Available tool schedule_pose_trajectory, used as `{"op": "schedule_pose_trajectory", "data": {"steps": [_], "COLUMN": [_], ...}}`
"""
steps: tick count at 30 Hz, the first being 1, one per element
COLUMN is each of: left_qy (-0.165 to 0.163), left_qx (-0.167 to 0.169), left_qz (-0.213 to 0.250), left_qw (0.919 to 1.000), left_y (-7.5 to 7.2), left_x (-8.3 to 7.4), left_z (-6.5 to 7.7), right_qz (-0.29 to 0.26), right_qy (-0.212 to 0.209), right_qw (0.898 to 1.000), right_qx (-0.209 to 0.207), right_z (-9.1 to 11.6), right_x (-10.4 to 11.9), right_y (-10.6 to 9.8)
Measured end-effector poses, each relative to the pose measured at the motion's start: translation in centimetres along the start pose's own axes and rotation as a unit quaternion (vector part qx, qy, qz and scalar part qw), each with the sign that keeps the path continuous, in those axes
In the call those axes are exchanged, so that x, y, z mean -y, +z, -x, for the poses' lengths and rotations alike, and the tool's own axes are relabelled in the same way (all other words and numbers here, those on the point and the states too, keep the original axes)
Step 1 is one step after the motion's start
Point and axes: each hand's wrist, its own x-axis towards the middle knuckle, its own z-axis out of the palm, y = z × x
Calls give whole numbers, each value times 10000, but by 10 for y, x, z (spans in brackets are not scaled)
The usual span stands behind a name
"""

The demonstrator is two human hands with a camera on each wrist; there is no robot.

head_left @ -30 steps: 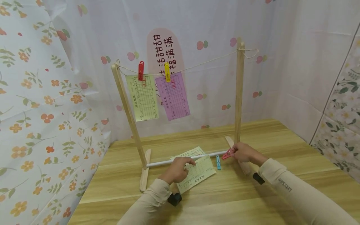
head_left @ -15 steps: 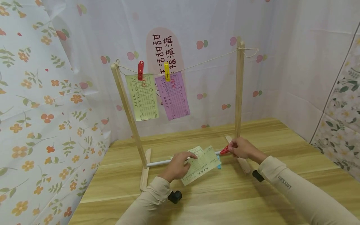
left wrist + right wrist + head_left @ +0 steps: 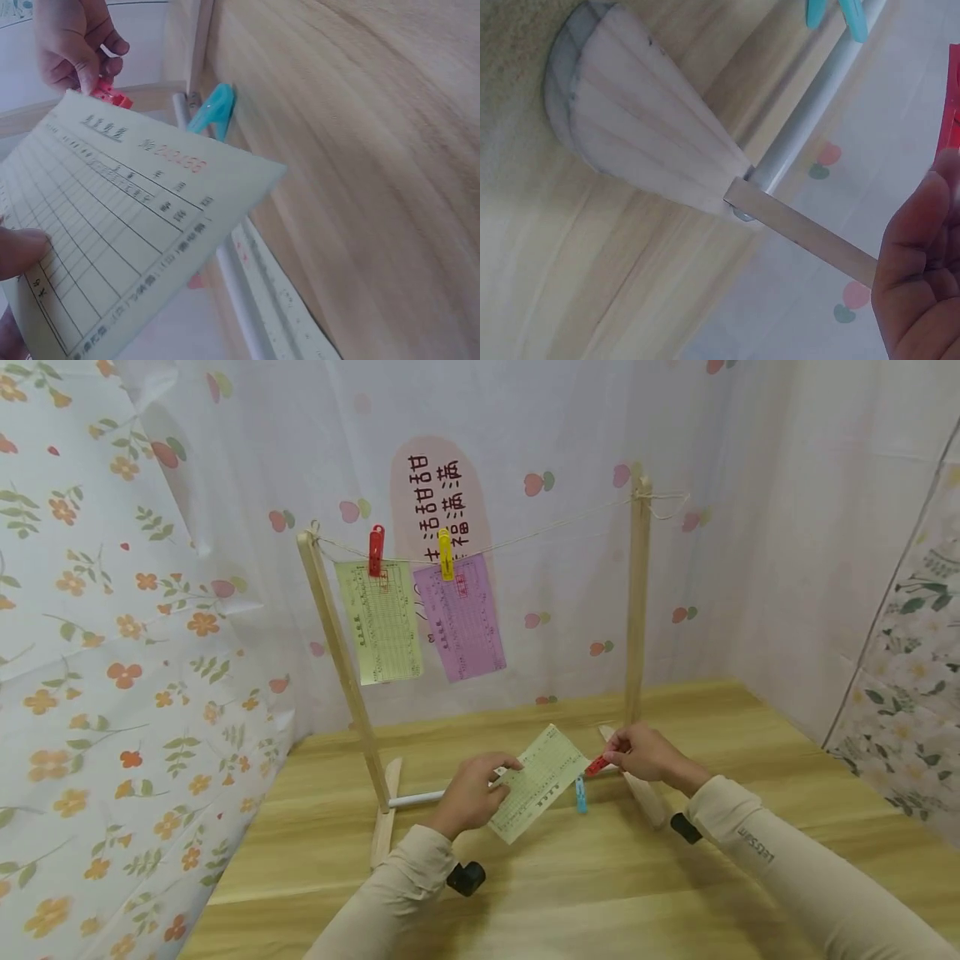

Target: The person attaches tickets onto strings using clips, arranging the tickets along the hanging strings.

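Note:
My left hand (image 3: 476, 789) pinches a pale green printed paper slip (image 3: 540, 785), which is raised off the table and tilted; the left wrist view shows a thumb (image 3: 22, 251) on its face. To the right, my right hand (image 3: 648, 756) pinches a red clothespin (image 3: 596, 766) by one end, close to the slip's right corner. Whether clothespin and slip touch, I cannot tell. A blue clothespin (image 3: 581, 795) is by the white rod, below the red one. Another slip (image 3: 277, 300) lies under the rod in the left wrist view.
A string (image 3: 555, 525) spans two wooden posts (image 3: 637, 610). From its left half hang a green slip (image 3: 386, 635) under a red clothespin (image 3: 376, 550) and a purple slip (image 3: 465, 627) under a yellow clothespin (image 3: 446, 553). A white rod (image 3: 420, 798) joins the posts' feet low down.
My left hand has lifted the green slip from the table and turned it toward the right hand. The red clothespin has risen slightly and now points at the slip's corner.

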Motion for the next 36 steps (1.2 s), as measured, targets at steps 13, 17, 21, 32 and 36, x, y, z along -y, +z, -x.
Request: {"op": "schedule_pose_trajectory", "data": {"steps": [13,17,21,32,36], "left_qy": [63,30,40,375,459], "left_qx": [-483,-585,-722,-1075,-1200], "left_qz": [96,-5,16,19,56], "left_qw": [9988,9983,9974,9935,9917], "left_y": [-10,-12,-14,-17,-19], "left_x": [-6,-7,-8,-10,-12], "left_z": [-10,-12,-14,-23,-28], "right_qz": [154,292,232,10,39], "right_qy": [95,58,-44,-116,-143], "right_qw": [9998,9994,9995,9995,9994], "right_qx": [-66,-158,-225,-280,-305], "right_z": [-5,-6,-6,-7,-7], "right_x": [6,6,7,13,18], "right_y": [-7,-8,-9,-17,-20]}}
